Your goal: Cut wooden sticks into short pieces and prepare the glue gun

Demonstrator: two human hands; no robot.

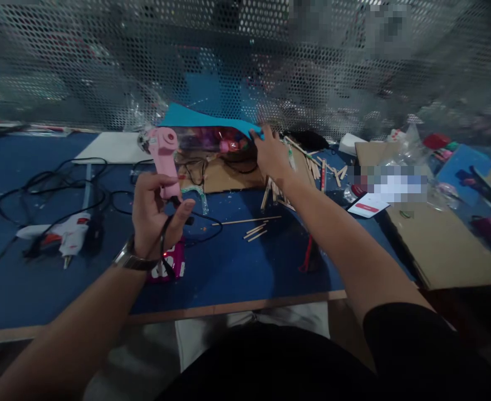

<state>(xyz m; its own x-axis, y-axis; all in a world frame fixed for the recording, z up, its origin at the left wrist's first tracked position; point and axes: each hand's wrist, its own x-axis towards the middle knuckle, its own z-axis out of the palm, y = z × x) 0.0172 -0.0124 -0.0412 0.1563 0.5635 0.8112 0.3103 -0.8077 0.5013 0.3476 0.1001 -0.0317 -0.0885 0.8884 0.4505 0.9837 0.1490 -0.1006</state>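
My left hand (pixel 153 214) is wrapped round the handle of a pink hand-held device (pixel 166 161), held upright above the table. A round head shows at its upper left, and a black cord runs from its lower end; its exact kind is unclear. At the back of the table, my right hand (pixel 273 153) pinches the right end of a bright blue sheet (pixel 212 118). Under that sheet, a clear plastic pack with pink and red items (pixel 229 142) is partly hidden. Below my left wrist lies a magenta box (pixel 174 264) with a small red light.
A white glue gun (pixel 73 234) and looped black cables lie left. Thin wooden sticks (pixel 256 229) are scattered mid-table, more beside my right hand. A phone (pixel 371 204) rests by cardboard (pixel 441 239) on the right. A perforated metal screen (pixel 245 55) stands behind.
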